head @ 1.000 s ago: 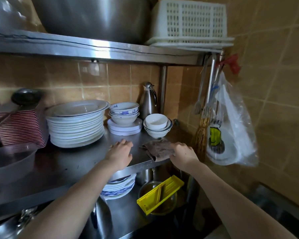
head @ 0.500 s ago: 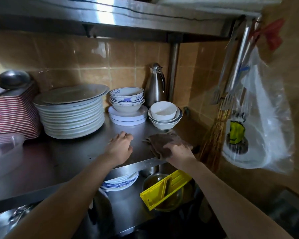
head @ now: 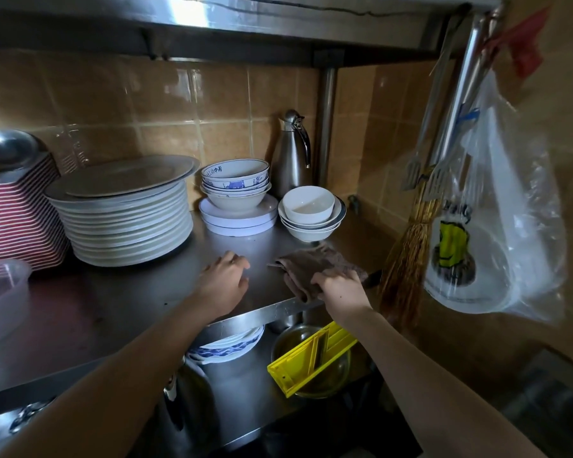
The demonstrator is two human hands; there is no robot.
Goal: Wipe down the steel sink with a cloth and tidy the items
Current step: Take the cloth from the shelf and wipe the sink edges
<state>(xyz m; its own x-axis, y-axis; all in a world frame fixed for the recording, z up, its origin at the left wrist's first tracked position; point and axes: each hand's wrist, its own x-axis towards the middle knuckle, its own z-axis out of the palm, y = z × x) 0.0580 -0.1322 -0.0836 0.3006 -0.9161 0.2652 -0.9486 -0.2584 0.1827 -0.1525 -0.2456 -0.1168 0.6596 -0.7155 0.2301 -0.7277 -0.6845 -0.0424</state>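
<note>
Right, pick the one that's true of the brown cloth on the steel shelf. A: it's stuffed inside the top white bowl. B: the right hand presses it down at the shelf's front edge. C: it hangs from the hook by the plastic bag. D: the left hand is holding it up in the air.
B: the right hand lies on the brown cloth at the front edge of the steel shelf, while the left hand rests flat and bare beside it.

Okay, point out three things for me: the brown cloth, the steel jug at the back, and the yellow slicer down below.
brown cloth (head: 308, 264): head view, on its flat middle, ahead of the fingers.
steel jug (head: 290, 163): head view, on its body.
yellow slicer (head: 306, 357): head view, on its ribbed top face.
</note>
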